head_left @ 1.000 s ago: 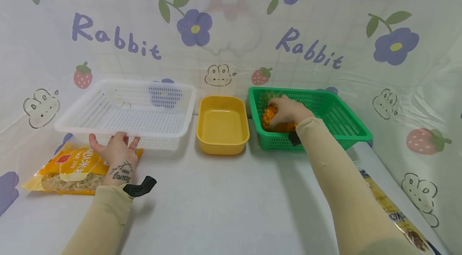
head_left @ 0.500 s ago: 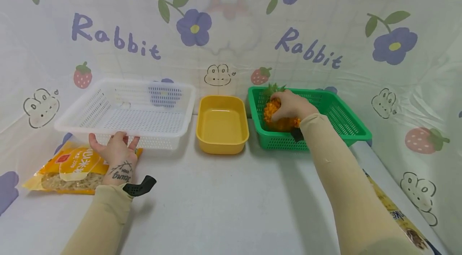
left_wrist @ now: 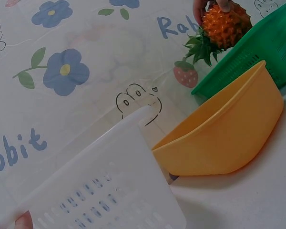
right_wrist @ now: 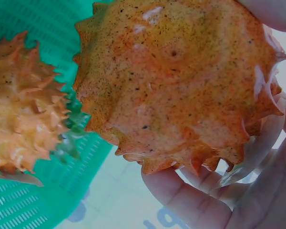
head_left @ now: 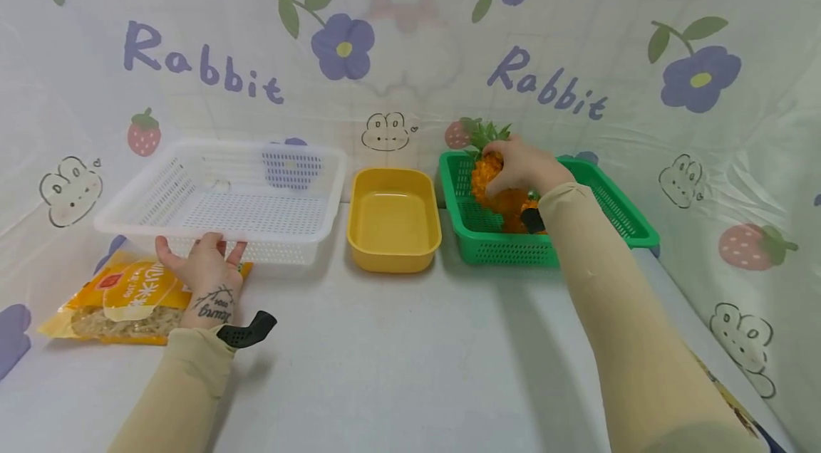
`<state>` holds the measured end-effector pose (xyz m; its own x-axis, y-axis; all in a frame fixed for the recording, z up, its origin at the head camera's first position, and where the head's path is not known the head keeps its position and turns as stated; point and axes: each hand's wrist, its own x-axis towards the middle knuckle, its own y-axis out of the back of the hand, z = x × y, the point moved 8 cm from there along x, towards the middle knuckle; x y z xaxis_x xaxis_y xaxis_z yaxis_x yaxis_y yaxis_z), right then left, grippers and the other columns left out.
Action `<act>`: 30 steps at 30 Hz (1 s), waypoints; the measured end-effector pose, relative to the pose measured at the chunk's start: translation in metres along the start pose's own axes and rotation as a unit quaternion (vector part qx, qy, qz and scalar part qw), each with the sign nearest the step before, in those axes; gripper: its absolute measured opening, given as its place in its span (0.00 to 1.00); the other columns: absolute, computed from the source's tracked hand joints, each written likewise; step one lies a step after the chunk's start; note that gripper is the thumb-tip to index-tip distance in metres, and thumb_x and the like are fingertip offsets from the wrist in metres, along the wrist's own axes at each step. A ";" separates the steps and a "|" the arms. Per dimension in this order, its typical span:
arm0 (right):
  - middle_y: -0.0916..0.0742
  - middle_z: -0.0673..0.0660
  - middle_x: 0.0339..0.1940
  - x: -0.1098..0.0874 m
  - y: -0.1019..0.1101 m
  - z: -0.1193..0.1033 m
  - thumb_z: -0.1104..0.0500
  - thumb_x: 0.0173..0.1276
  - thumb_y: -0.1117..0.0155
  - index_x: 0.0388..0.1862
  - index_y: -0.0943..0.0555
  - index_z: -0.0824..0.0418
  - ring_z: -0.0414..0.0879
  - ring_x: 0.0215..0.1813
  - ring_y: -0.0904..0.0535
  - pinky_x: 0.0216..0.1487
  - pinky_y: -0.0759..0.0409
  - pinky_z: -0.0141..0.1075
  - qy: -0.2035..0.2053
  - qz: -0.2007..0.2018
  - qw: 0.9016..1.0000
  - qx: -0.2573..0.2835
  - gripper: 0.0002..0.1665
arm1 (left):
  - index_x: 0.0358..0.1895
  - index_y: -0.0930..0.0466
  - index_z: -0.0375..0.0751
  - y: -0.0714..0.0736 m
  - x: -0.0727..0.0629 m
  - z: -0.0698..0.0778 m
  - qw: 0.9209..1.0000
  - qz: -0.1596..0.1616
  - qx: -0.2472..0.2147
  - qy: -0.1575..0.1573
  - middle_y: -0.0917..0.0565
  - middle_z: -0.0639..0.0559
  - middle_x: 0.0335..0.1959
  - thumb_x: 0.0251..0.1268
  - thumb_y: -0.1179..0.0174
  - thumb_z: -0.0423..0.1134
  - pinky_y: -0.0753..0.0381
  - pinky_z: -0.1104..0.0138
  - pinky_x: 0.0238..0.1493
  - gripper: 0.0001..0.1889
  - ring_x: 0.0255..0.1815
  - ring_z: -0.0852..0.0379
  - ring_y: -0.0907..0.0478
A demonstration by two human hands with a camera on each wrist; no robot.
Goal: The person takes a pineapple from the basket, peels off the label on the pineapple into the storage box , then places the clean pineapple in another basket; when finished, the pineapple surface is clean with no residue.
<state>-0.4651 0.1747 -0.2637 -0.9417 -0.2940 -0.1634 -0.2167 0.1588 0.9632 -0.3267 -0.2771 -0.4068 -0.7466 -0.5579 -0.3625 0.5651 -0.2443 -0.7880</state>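
Observation:
My right hand [head_left: 522,164] grips a small orange pineapple [head_left: 485,179] with a green leafy crown, over the left end of the green basket [head_left: 458,214]. Its spiky, speckled base faces the camera in the right wrist view, fingers and thumb around its side. A second spiky orange fruit [right_wrist: 24,105] lies in that basket, partly behind my wrist. My left hand [head_left: 208,271], fingers spread, touches the front rim of the white basket [head_left: 288,251]; only its fingertips show in the left wrist view.
Between the two baskets stands a yellow tub [head_left: 394,261]. A yellow-orange food packet [head_left: 122,296] lies on the white table under my left hand. Another packet [head_left: 731,399] at the right edge is mostly hidden by my right arm. A patterned cloth hangs behind.
My right hand has risen with the pineapple, lifting it up from inside the green basket so its crown stands above the rim. The left hand has stayed at the white basket.

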 end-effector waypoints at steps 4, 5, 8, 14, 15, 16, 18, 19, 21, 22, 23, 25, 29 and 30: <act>0.52 0.70 0.73 -0.002 0.007 -0.004 0.50 0.52 0.32 0.70 0.41 0.52 0.65 0.61 0.36 0.50 0.30 0.56 0.002 -0.007 1.000 -0.008 0.47 | 0.60 0.55 0.88 0.000 0.000 0.001 1.000 0.004 0.004 -0.003 0.37 0.55 0.58 0.58 0.45 0.21 0.23 0.51 0.50 0.49 0.42 0.54 0.33; 0.52 0.70 0.73 -0.003 0.007 -0.005 0.49 0.52 0.32 0.70 0.41 0.52 0.65 0.62 0.36 0.51 0.31 0.57 0.004 -0.008 1.000 -0.010 0.47 | 0.60 0.55 0.88 0.000 0.000 0.001 1.000 0.004 0.005 -0.003 0.37 0.55 0.57 0.58 0.45 0.21 0.23 0.51 0.49 0.49 0.42 0.54 0.33; 0.50 0.70 0.73 -0.005 0.009 -0.008 0.49 0.52 0.32 0.70 0.40 0.52 0.66 0.64 0.38 0.54 0.32 0.60 0.011 -0.006 1.000 -0.018 0.47 | 0.60 0.55 0.88 0.000 -0.001 0.001 1.000 0.006 0.007 -0.001 0.36 0.56 0.56 0.58 0.45 0.22 0.22 0.51 0.49 0.49 0.42 0.54 0.33; 0.39 0.65 0.69 -0.020 0.010 -0.028 0.51 0.49 0.32 0.67 0.37 0.50 0.62 0.57 0.32 0.51 0.29 0.56 0.045 0.015 0.998 -0.048 0.44 | 0.60 0.54 0.88 0.000 -0.001 0.000 1.000 0.006 0.005 -0.001 0.35 0.56 0.56 0.57 0.44 0.22 0.22 0.51 0.49 0.49 0.38 0.54 0.34; 0.37 0.63 0.67 -0.023 0.010 -0.033 0.51 0.49 0.32 0.67 0.36 0.49 0.60 0.54 0.31 0.49 0.28 0.54 0.055 0.020 0.997 -0.055 0.44 | 0.60 0.54 0.88 0.000 0.000 0.000 1.000 0.006 0.003 -0.001 0.35 0.55 0.56 0.57 0.44 0.21 0.22 0.51 0.49 0.49 0.38 0.54 0.34; 0.35 0.62 0.65 -0.026 0.009 -0.039 0.51 0.48 0.32 0.66 0.35 0.49 0.58 0.50 0.30 0.47 0.27 0.51 0.066 0.027 0.996 -0.060 0.44 | 0.61 0.54 0.88 0.000 0.000 0.000 1.000 0.006 0.007 -0.002 0.35 0.56 0.56 0.57 0.44 0.22 0.22 0.52 0.49 0.49 0.38 0.54 0.34; 0.33 0.59 0.62 -0.032 0.006 -0.049 0.51 0.46 0.32 0.65 0.34 0.47 0.56 0.47 0.30 0.44 0.27 0.48 0.087 0.035 0.993 -0.068 0.43 | 0.61 0.55 0.88 0.000 -0.001 0.001 1.000 0.007 0.012 0.000 0.36 0.56 0.57 0.57 0.44 0.22 0.22 0.52 0.48 0.50 0.39 0.54 0.34; 0.33 0.58 0.61 -0.035 0.004 -0.054 0.51 0.46 0.32 0.65 0.34 0.47 0.56 0.47 0.30 0.44 0.27 0.48 0.098 0.039 0.992 -0.069 0.43 | 0.61 0.56 0.88 0.000 -0.001 0.001 1.000 0.008 0.015 0.001 0.36 0.56 0.56 0.57 0.44 0.22 0.22 0.52 0.48 0.50 0.39 0.54 0.34; 0.33 0.56 0.63 -0.042 0.000 -0.065 0.49 0.45 0.31 0.64 0.33 0.44 0.56 0.49 0.30 0.45 0.27 0.49 0.117 0.041 0.990 -0.070 0.43 | 0.61 0.57 0.88 0.000 -0.002 0.001 1.000 0.009 0.024 0.002 0.36 0.57 0.56 0.58 0.44 0.23 0.21 0.53 0.48 0.49 0.42 0.54 0.33; 0.34 0.55 0.63 -0.046 -0.003 -0.071 0.48 0.45 0.30 0.64 0.33 0.43 0.56 0.51 0.31 0.46 0.27 0.50 0.126 0.041 0.989 -0.069 0.43 | 0.61 0.57 0.88 0.000 -0.002 0.001 1.000 0.009 0.026 0.004 0.36 0.57 0.56 0.58 0.44 0.23 0.21 0.53 0.48 0.49 0.44 0.55 0.33; 0.34 0.54 0.64 -0.050 -0.005 -0.077 0.48 0.44 0.30 0.64 0.33 0.42 0.55 0.53 0.32 0.47 0.27 0.51 0.136 0.043 0.987 -0.069 0.43 | 0.61 0.57 0.88 0.000 -0.002 0.001 1.000 0.008 0.026 0.004 0.36 0.57 0.56 0.58 0.44 0.23 0.21 0.53 0.48 0.49 0.45 0.55 0.33; 0.35 0.53 0.65 -0.059 -0.011 -0.088 0.46 0.44 0.29 0.63 0.33 0.41 0.55 0.56 0.33 0.48 0.27 0.52 0.154 0.044 0.984 -0.072 0.44 | 0.61 0.57 0.88 0.000 -0.002 0.001 1.000 0.008 0.026 0.003 0.36 0.57 0.55 0.58 0.44 0.23 0.21 0.53 0.48 0.49 0.47 0.54 0.32; 0.35 0.54 0.66 -0.081 -0.024 -0.110 0.43 0.43 0.26 0.62 0.32 0.41 0.54 0.57 0.34 0.47 0.25 0.51 0.195 0.046 0.976 -0.089 0.45 | 0.62 0.56 0.87 0.000 -0.003 0.001 1.000 0.008 0.025 -0.002 0.37 0.57 0.56 0.58 0.45 0.22 0.21 0.53 0.47 0.49 0.44 0.54 0.34; 0.35 0.54 0.66 -0.087 -0.028 -0.115 0.43 0.42 0.25 0.62 0.32 0.41 0.54 0.57 0.34 0.46 0.24 0.51 0.205 0.046 0.973 -0.094 0.45 | 0.62 0.56 0.87 0.000 -0.003 0.001 1.000 0.008 0.027 -0.002 0.37 0.56 0.56 0.58 0.45 0.21 0.21 0.53 0.47 0.50 0.43 0.54 0.34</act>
<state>-0.3478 0.0871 -0.2522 -0.7648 -0.6442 -0.0119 -0.0488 0.0396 0.9980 -0.3241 -0.2758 -0.4052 -0.7358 -0.5656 -0.3724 0.5948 -0.2770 -0.7546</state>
